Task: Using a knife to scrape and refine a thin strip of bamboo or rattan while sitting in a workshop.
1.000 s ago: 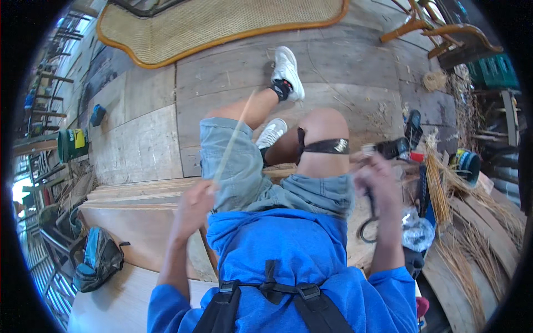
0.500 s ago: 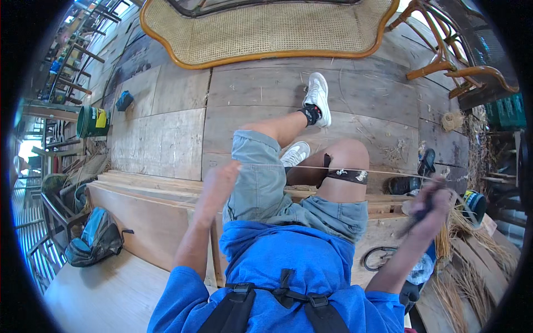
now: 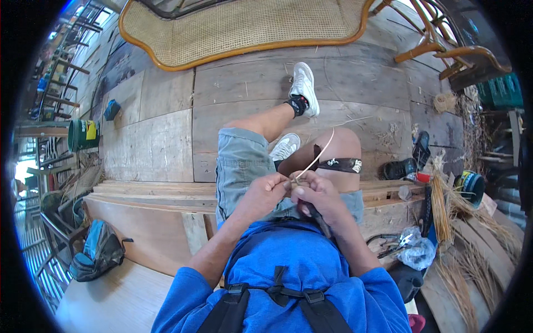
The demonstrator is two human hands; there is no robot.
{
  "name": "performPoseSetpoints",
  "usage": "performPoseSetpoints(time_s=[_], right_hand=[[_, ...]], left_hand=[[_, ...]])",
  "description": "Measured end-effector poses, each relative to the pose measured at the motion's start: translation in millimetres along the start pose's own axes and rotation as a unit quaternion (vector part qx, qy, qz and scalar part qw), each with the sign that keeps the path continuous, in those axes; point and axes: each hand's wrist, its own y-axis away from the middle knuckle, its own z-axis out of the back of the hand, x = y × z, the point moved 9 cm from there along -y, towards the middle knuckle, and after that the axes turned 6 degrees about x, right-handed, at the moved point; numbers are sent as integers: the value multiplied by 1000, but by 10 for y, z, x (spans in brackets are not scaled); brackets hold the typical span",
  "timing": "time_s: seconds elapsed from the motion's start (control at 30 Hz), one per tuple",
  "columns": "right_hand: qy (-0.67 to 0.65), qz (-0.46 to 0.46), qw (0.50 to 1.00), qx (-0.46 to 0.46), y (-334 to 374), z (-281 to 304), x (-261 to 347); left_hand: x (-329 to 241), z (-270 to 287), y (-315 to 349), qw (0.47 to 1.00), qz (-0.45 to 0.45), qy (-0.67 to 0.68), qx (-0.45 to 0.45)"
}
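Note:
In front of my lap my two hands are close together. My left hand (image 3: pixel 265 195) is closed, its thumb and fingertips pinching a thin pale cane strip (image 3: pixel 323 152). Closed too, my right hand (image 3: pixel 325 201) grips the strip right beside it. One end of the strip rises in a curve over my knee. Out of the lower side of my right hand sticks a dark, narrow tool (image 3: pixel 317 217), mostly hidden by the palm, so its kind is unclear. A dark band (image 3: pixel 341 165) with light marks wraps my right leg near the knee.
A woven cane panel with a wooden frame (image 3: pixel 244 44) lies ahead on the plank floor (image 3: pixel 239 83). Bundles of cane strips (image 3: pixel 440 208), a clear plastic bag (image 3: pixel 416 250) and dark sandals (image 3: pixel 398 168) are at right. A green bucket (image 3: pixel 83 135) and a backpack (image 3: pixel 100 250) are at left.
My hands were wide apart with the strip stretched taut across my knees. Both have come together over my lap, and the strip now bends upward. The dark tool came along in my right hand.

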Motion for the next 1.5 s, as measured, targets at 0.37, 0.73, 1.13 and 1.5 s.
performPoseSetpoints(time_s=[0.37,0.73,1.13,1.5], right_hand=[[30,55,993,100,-64,-159,8],[-49,104,991,66,-24,-8,130],[-51,75,996,6,59,442,136],[-7,87,995,-58,230,1029,452]], left_hand=[[-367,36,244,979,-82,-156,-101],[37,182,666,997,30,-73,6],[489,528,1342,991,111,13,74],[602,1131,2106,963,264,-59,-13]])
